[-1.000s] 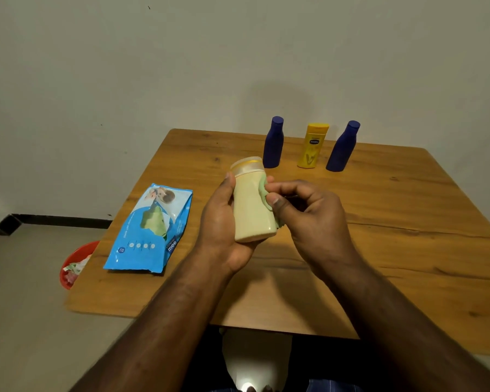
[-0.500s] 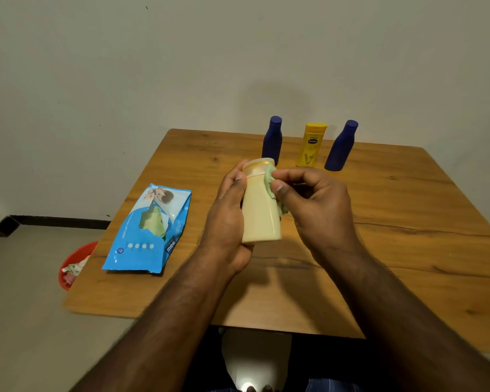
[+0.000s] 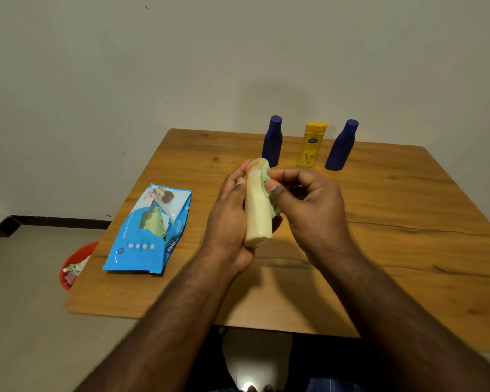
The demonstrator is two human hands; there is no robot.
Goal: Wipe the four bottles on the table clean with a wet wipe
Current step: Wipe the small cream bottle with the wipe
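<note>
Left hand (image 3: 232,219) grips cream bottle (image 3: 257,213) upright above the table (image 3: 408,250) centre. Right hand (image 3: 309,205) pinches green wet wipe (image 3: 268,190) against the bottle's right side near the cap. Far edge: blue bottle (image 3: 272,142), yellow bottle (image 3: 311,145), second blue bottle (image 3: 341,145), all standing. Wipes pack (image 3: 149,230) lies at left.
</note>
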